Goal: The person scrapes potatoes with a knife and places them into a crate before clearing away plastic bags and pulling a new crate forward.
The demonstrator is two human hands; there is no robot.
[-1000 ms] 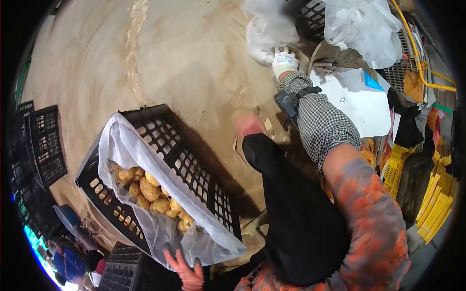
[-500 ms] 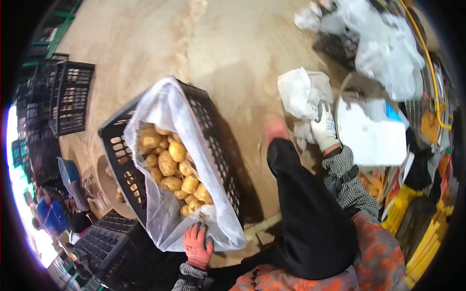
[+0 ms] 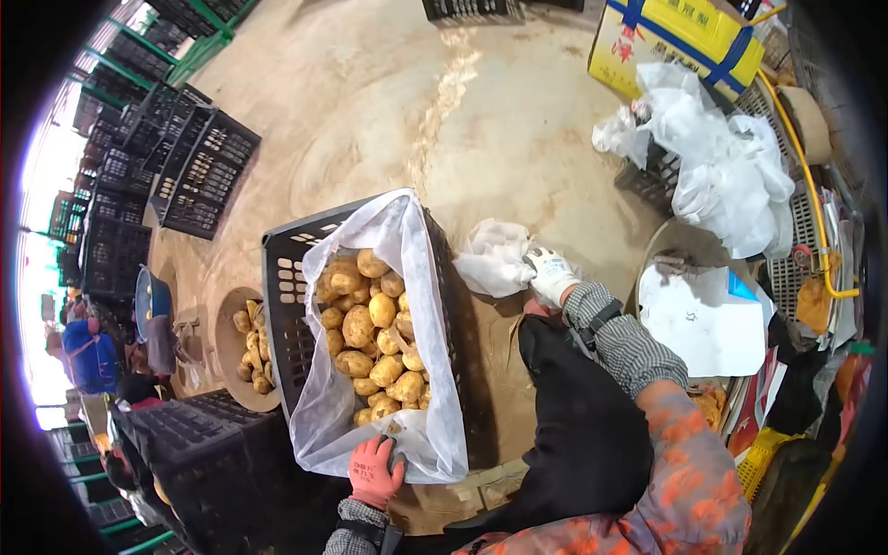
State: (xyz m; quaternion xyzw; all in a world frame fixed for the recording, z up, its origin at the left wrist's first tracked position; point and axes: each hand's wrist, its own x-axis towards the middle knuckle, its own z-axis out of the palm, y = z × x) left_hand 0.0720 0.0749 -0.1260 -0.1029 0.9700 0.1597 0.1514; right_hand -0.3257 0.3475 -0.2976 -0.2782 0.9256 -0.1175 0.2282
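Note:
A black plastic crate [image 3: 292, 319] stands before me, lined with a translucent white liner [image 3: 427, 287] folded over its rim. Several yellow-brown potatoes [image 3: 359, 326] lie inside it. My left hand [image 3: 373, 472], in a pink glove with dark fingertips, is closed on the liner's near edge. My right hand [image 3: 553, 275], in a white glove, grips a crumpled white sheet [image 3: 495, 259] just right of the crate, low over the floor. The sheet partly covers that hand's fingertips.
A round basin of potatoes [image 3: 227, 324] sits left of the crate. Black crates [image 3: 208, 176] are stacked further left. On the right are a white-covered tub [image 3: 703, 324], crumpled white plastic [image 3: 731, 176] and a yellow box [image 3: 684, 42].
My right hand has carried the white sheet left, from near the tub to beside the crate. My left hand stays at the liner's edge. The view has shifted.

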